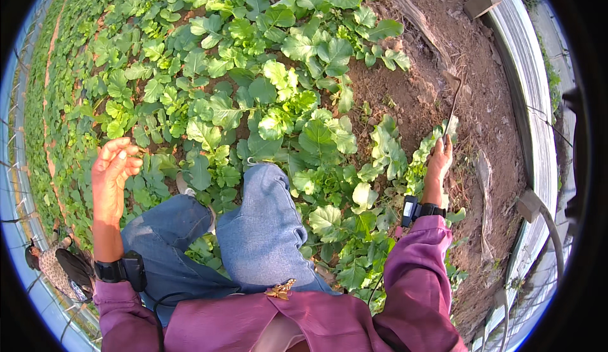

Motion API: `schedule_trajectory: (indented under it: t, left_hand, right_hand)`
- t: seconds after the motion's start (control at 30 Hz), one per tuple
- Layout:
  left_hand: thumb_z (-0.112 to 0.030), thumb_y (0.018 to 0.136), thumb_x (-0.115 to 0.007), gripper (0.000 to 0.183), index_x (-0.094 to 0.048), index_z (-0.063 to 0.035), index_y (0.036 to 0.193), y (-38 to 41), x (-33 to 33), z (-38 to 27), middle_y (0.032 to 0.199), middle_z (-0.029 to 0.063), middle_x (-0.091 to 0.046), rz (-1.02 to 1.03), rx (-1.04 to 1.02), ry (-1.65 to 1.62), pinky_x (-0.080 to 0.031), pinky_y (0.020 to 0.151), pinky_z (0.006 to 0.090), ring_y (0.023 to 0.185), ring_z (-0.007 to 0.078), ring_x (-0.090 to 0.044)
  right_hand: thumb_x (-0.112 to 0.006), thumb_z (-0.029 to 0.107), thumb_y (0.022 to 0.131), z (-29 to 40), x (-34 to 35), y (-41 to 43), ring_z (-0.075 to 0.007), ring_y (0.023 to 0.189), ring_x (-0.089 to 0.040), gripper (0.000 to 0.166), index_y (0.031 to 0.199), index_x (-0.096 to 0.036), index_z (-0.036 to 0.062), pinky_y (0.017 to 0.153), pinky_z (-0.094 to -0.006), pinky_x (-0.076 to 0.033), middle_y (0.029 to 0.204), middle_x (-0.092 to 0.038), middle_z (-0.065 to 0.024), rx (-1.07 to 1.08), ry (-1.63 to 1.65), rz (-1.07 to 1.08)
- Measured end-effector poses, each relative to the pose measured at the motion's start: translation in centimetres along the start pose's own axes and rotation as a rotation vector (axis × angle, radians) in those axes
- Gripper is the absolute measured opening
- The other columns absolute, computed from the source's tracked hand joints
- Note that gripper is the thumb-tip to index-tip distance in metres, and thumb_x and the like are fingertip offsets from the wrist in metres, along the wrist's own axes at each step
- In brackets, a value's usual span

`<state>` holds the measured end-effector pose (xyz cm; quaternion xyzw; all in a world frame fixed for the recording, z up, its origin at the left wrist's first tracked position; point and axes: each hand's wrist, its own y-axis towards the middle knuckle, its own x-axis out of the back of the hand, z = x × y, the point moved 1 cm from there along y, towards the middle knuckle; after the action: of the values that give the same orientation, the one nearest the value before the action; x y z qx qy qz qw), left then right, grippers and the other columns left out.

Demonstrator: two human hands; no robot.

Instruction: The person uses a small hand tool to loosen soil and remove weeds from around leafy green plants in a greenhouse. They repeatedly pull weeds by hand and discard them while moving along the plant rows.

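Note:
My right hand (438, 162) grips a hooked hand weeder (455, 102), a thin metal rod whose bent tip points away from me over bare soil. Its handle is hidden in the palm. To the left, my left hand (116, 164) is raised above the leaves, thumb pressed towards curled fingers. A small brownish plant scrap (141, 150) shows at those fingertips, too small to name exactly. Lobed leafy greens (318, 138), brassica-like, grow densely before my bent knees. A few of them (420, 157) stand right beside my right hand.
Bare brown soil (484, 110) runs along the right, with a dry strip (483, 200) lying on it. Beyond is a pale plastic sheet edge (536, 114) with metal posts in concrete blocks (482, 3). Another person (64, 269) is low among the plants at far left.

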<state>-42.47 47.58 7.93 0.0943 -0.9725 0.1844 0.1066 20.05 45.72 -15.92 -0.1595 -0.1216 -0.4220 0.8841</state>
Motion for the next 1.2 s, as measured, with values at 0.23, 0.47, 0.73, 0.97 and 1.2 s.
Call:
schedule_trajectory:
  t: [0.23, 0.47, 0.73, 0.97, 1.2]
  left_hand:
    - [-0.008, 0.083, -0.055, 0.024, -0.054, -0.0025, 0.106, 4.0, -3.1, 2.6, 0.101, 0.0047, -0.055, 0.416, 0.059, 0.361, -0.044, 0.075, 0.0264, 0.085, 0.0128, -0.055]
    - [-0.010, 0.077, -0.056, 0.025, -0.055, -0.0020, 0.100, 12.3, -13.0, 6.2, 0.094, 0.0114, -0.055, 0.507, -0.271, 0.507, -0.043, 0.076, 0.0296, 0.084, 0.0213, -0.055]
    - [-0.013, 0.078, -0.053, 0.022, -0.057, -0.0015, 0.096, 20.8, -28.4, 8.4, 0.086, 0.0134, -0.060, 0.576, -0.631, 0.442, -0.046, 0.071, 0.0352, 0.079, 0.0277, -0.059]
    - [-0.029, 0.082, -0.059, 0.036, -0.055, 0.0002, 0.104, 15.9, -32.1, 9.9, 0.081, 0.0113, -0.063, 0.907, -0.053, 0.146, -0.046, 0.067, 0.0298, 0.073, 0.0154, -0.058]
    - [-0.016, 0.090, -0.046, 0.022, -0.051, -0.0017, 0.106, 19.4, -19.0, 5.6, 0.075, 0.0076, -0.059, 0.412, 0.130, -0.680, -0.049, 0.075, 0.0334, 0.075, 0.0202, -0.061]
  right_hand:
    - [-0.053, 0.021, 0.083, -0.3, -9.5, -8.7, -0.0186, 0.069, -0.059, 0.041, 0.120, -0.048, 0.0037, 0.062, -0.0301, -0.046, 0.086, -0.063, -0.0113, 0.042, -0.544, 0.372]
    - [-0.053, 0.023, 0.082, -3.1, -15.6, -10.3, -0.0300, 0.092, -0.058, 0.041, 0.118, -0.050, 0.0038, 0.082, -0.0347, -0.043, 0.103, -0.059, -0.0191, 0.255, -0.665, 0.461]
    - [-0.051, 0.021, 0.089, -2.4, -15.9, -13.1, -0.0037, 0.064, -0.044, 0.037, 0.119, -0.048, 0.0003, 0.056, -0.0175, -0.035, 0.077, -0.053, 0.0016, -0.088, -0.041, 0.283]
    - [-0.046, 0.022, 0.091, 6.0, -19.0, -20.8, -0.0028, 0.052, -0.037, 0.045, 0.132, -0.031, 0.0064, 0.043, -0.0174, -0.032, 0.070, -0.042, 0.0033, -0.059, 0.113, 0.253]
    - [-0.043, 0.031, 0.091, 12.6, -28.4, -18.1, -0.0114, 0.069, -0.054, 0.037, 0.107, -0.057, -0.0007, 0.065, -0.0248, -0.045, 0.080, -0.056, -0.0050, 0.147, 0.089, 0.908]
